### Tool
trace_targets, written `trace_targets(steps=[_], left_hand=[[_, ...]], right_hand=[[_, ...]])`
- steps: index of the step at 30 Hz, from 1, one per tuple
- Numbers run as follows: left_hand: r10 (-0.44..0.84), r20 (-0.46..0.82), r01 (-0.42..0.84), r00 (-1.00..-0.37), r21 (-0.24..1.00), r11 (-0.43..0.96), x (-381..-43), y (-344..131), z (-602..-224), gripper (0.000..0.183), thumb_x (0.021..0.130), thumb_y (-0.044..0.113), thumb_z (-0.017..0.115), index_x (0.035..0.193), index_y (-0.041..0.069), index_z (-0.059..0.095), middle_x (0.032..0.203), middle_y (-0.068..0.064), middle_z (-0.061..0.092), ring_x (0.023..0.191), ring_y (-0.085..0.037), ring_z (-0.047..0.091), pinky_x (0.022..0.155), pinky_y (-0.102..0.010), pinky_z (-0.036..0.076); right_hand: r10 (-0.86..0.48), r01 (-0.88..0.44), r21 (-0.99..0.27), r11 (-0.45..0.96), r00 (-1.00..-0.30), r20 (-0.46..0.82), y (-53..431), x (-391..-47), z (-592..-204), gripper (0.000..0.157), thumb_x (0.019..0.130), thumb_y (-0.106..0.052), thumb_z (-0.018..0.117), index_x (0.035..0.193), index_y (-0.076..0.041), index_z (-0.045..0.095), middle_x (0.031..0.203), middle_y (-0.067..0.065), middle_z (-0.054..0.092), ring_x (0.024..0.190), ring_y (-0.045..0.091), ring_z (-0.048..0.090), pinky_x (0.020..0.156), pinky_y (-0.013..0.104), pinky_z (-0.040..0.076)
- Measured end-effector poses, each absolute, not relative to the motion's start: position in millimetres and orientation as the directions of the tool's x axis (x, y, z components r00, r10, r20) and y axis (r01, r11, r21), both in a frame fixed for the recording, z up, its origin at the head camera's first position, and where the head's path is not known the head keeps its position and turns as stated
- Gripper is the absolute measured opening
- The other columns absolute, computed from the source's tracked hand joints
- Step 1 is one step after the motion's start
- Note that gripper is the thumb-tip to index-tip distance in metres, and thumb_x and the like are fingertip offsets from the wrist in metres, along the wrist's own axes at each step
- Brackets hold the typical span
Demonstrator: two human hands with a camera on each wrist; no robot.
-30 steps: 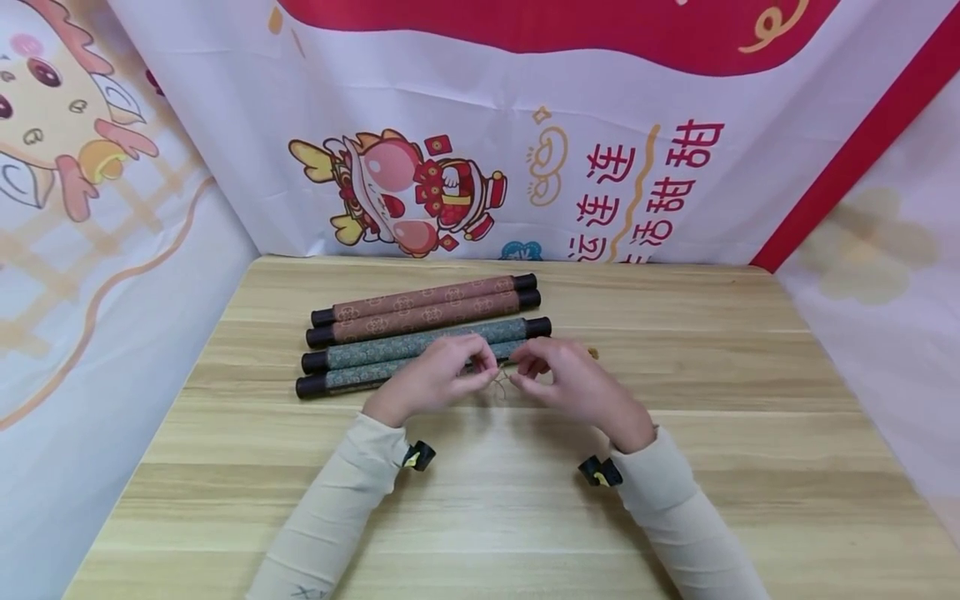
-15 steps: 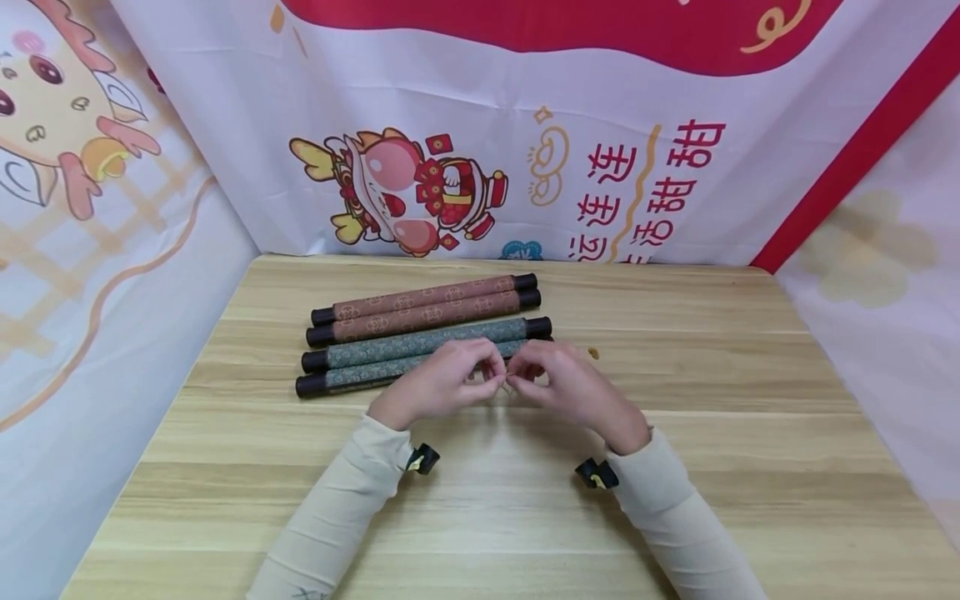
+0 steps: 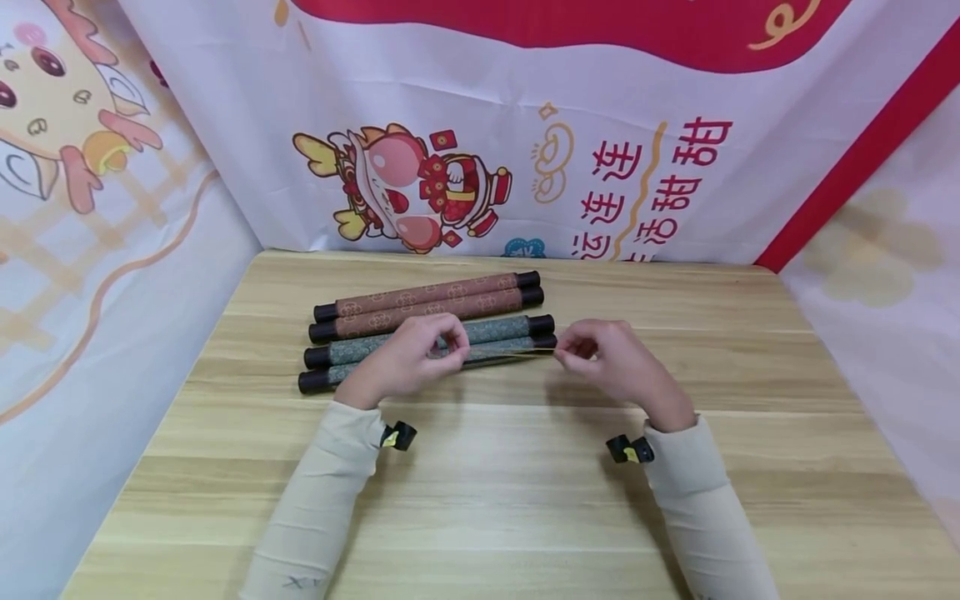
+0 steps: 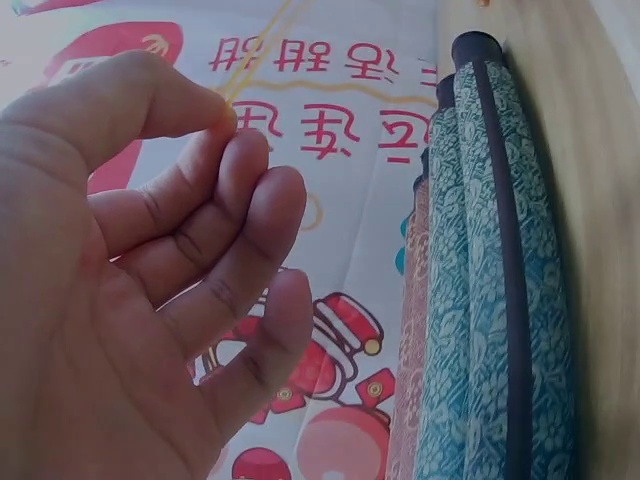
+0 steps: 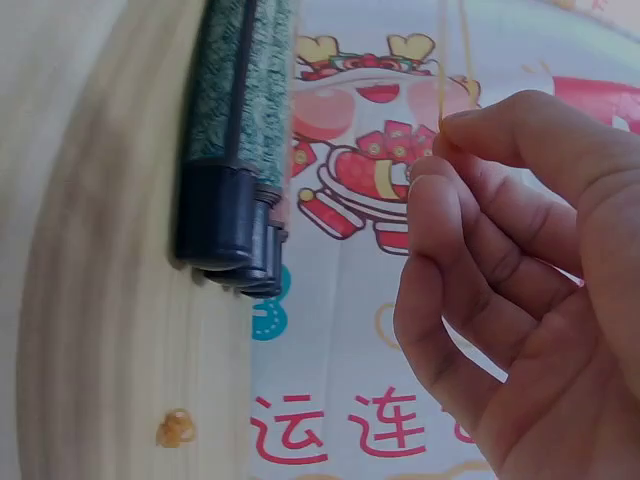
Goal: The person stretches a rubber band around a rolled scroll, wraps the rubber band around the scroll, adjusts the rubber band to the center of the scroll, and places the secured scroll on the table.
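Note:
A thin yellow rubber band (image 3: 513, 354) is stretched between my two hands, its two strands visible in both wrist views. My left hand (image 3: 408, 357) pinches one end between thumb and forefinger; the other fingers curl loosely. At the opposite end my right hand (image 3: 621, 363) pinches the band the same way. Both hands are raised at the near side of two green patterned scrolls (image 3: 498, 331) with black end knobs. The left hand covers part of these scrolls in the head view. A dark strip runs along the nearest green scroll (image 4: 515, 270).
Two brown patterned scrolls (image 3: 427, 306) lie behind the green ones on the wooden table (image 3: 495, 508). A small clump of yellow-orange bands (image 5: 175, 428) rests on the table beyond the scroll ends. A printed cloth (image 3: 555, 92) hangs along the back edge.
My hands were together fingertip to fingertip half a second ago; now they have moved apart, left and right, pulling the rubber band taut. The scrolls stayed put.

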State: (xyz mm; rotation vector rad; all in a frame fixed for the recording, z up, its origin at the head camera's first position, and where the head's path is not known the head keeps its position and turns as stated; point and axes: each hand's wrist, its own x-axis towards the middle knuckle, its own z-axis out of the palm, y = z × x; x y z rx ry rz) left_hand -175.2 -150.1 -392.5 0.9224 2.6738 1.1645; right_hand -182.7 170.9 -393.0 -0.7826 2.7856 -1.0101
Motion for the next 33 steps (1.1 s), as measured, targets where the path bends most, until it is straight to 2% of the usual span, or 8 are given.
trace_targets(steps=[4,10,15,21,25,33], left_hand=[[0.586,0.153,0.51,-0.796,0.692,0.512,-177,-144,-395,0.008,0.103,0.012,0.063,0.097,0.016,0.066,0.096,0.002,0.069,0.092,-0.012,0.065,0.087,-0.042,0.059],[0.621,0.121,0.528,-0.774,0.665,0.528,-177,-136,-398,0.006,0.104,0.017,0.065,0.105,0.015,0.07,0.102,0.003,0.071,0.096,-0.01,0.066,0.086,-0.039,0.059],[0.627,0.103,0.524,-0.772,0.661,0.537,-176,-132,-399,0.012,0.101,0.018,0.07,0.112,0.011,0.072,0.108,0.0,0.073,0.102,-0.013,0.068,0.09,-0.041,0.06],[0.661,0.124,0.555,-0.74,0.667,0.497,-173,-120,-400,0.021,0.101,0.019,0.071,0.119,0.007,0.07,0.116,-0.009,0.073,0.109,-0.021,0.069,0.099,-0.043,0.058],[0.68,0.112,0.569,-0.724,0.655,0.497,-169,-109,-401,0.028,0.1,0.023,0.073,0.123,0.006,0.069,0.12,-0.007,0.073,0.113,-0.019,0.069,0.104,-0.041,0.056],[0.691,0.149,0.612,-0.708,0.617,0.494,-162,-96,-410,0.017,0.1,0.023,0.073,0.115,0.014,0.072,0.114,0.002,0.074,0.108,-0.012,0.069,0.099,-0.038,0.058]], right_hand=[[-0.493,-0.441,-0.62,0.649,-0.865,0.1,169,-180,-387,0.007,0.099,-0.017,0.074,0.095,-0.012,0.077,0.087,-0.003,0.073,0.079,0.01,0.066,0.074,0.027,0.058],[-0.542,-0.481,-0.614,0.626,-0.834,0.101,159,-176,-383,0.006,0.099,-0.018,0.073,0.096,-0.016,0.078,0.089,-0.005,0.075,0.081,0.007,0.068,0.077,0.029,0.059],[-0.574,-0.495,-0.623,0.605,-0.814,0.089,153,-173,-382,0.005,0.099,-0.018,0.075,0.098,-0.015,0.079,0.093,-0.005,0.076,0.084,0.005,0.069,0.078,0.028,0.06],[-0.596,-0.5,-0.604,0.621,-0.801,0.051,147,-170,-380,0.006,0.099,-0.017,0.074,0.097,-0.013,0.079,0.087,-0.006,0.075,0.08,0.006,0.067,0.074,0.025,0.058],[-0.62,-0.515,-0.589,0.623,-0.784,0.029,141,-166,-379,0.006,0.099,-0.017,0.074,0.097,-0.014,0.078,0.087,-0.006,0.075,0.08,0.005,0.066,0.074,0.025,0.058],[-0.652,-0.511,-0.615,0.601,-0.758,-0.006,135,-159,-384,0.005,0.1,-0.015,0.073,0.099,-0.013,0.078,0.094,-0.004,0.077,0.086,0.005,0.068,0.083,0.04,0.064]])
